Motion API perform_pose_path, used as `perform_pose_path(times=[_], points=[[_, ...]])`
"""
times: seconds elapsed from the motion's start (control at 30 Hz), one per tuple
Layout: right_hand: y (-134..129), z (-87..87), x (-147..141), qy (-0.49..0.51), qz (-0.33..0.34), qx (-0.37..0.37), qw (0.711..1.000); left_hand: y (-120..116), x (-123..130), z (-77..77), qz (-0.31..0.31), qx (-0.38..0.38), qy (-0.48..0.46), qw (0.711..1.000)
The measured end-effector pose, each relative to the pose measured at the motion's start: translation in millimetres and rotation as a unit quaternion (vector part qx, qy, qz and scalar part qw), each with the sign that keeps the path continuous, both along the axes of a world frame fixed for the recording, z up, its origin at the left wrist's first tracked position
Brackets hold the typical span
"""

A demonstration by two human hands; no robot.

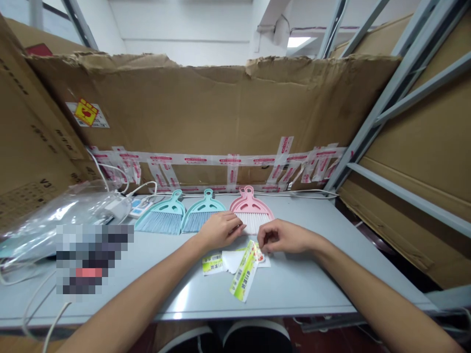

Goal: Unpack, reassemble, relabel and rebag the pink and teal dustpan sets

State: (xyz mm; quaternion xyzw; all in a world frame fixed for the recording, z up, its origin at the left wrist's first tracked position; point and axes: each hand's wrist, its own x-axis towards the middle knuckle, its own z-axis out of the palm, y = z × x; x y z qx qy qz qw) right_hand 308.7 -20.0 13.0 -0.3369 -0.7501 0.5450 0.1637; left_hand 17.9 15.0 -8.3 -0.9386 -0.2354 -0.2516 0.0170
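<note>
My right hand (283,236) is curled, its thumb and fingers pinched at the upper end of a yellow-green printed label (244,275). The label slants down toward the table's front edge. Beneath it lie a second yellow-green label (213,264) and white paper (232,260). My left hand (222,229) hovers at the front of the brushes, fingers loosely bent and slightly apart, with nothing visible in them. Behind the hands lies a pink dustpan with a white-bristled brush (248,206). To its left are two teal dustpan-and-brush sets, one in the middle (201,213) and one farther left (165,213).
Clear plastic bags (55,215) and white cables cover the grey table's (312,289) left side, beside a power strip (142,206) and a pixelated patch. A taped cardboard wall (221,113) stands behind. Metal shelf posts (382,93) rise on the right.
</note>
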Motion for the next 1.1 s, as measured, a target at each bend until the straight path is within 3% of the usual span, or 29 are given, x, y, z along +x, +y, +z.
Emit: perform_pose_path(times=[0.13,0.3,0.47,0.63,0.73,0.87,0.97,1.1], points=[[2.0,-2.8,-3.4,0.069,-0.022,0.042,0.996,-8.1,4.4,3.5,-0.062,-0.085,0.0,0.994],[1.2,-5.9,-10.0,0.116,-0.028,0.086,0.989,-16.3,12.2,1.6,-0.063,-0.168,-0.012,0.984],[3.3,-10.7,-16.6,0.162,-0.122,0.091,0.975,-12.0,13.0,-2.3,-0.041,-0.194,-0.113,0.974],[8.6,-11.1,-13.9,0.162,-0.231,0.107,0.953,-13.4,10.7,4.7,0.039,-0.198,-0.248,0.947],[9.9,-9.8,-8.8,0.153,-0.198,0.056,0.967,-14.6,9.5,7.0,0.066,-0.205,-0.31,0.926],[8.4,-9.5,-5.8,0.121,-0.159,-0.027,0.979,-13.6,8.3,5.7,0.077,-0.16,-0.345,0.922],[6.9,-8.8,-7.3,0.096,-0.176,-0.021,0.979,-12.5,7.9,4.2,0.074,-0.147,-0.348,0.923],[5.0,-4.3,-10.7,0.086,-0.199,-0.021,0.976,-12.8,8.6,2.8,0.113,-0.188,-0.365,0.905]])
